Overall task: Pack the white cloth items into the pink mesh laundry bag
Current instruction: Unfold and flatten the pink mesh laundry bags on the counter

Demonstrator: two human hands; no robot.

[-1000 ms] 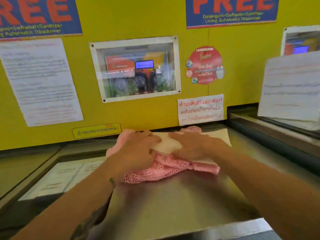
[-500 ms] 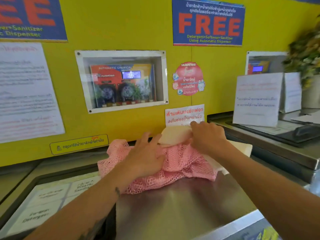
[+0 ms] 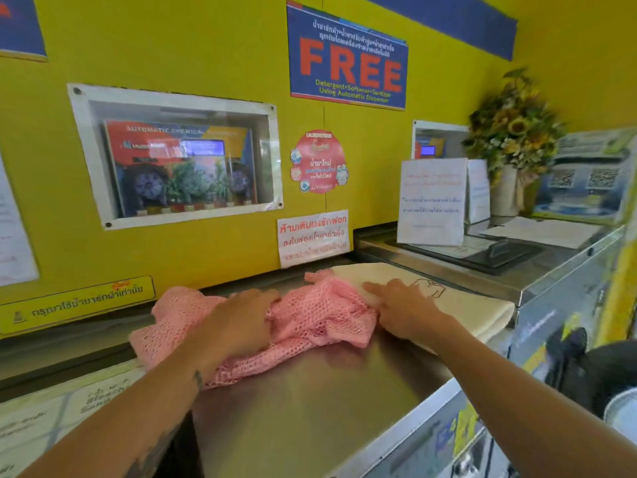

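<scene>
A crumpled pink mesh laundry bag (image 3: 310, 319) lies on the steel top of a machine (image 3: 310, 401). My left hand (image 3: 238, 326) presses down on its left half, fingers bunched in the mesh. A folded white cloth (image 3: 465, 305) with a small line drawing lies flat to the right, its left end tucked at the bag's edge. My right hand (image 3: 403, 312) rests flat on that cloth beside the bag, fingers stretched towards the mesh. How far the cloth reaches inside the bag is hidden.
The yellow wall (image 3: 213, 46) with posters and a glazed dispenser window (image 3: 179, 160) stands right behind. A higher steel machine top (image 3: 510, 263) to the right carries paper signs (image 3: 432, 201) and a flower vase (image 3: 510, 160). A recessed lid with labels (image 3: 51, 415) lies at left.
The white cloth, lifted at the bag's mouth half a second ago, now lies flat to the right under my right hand. My left hand stays on the mesh. The view swung right.
</scene>
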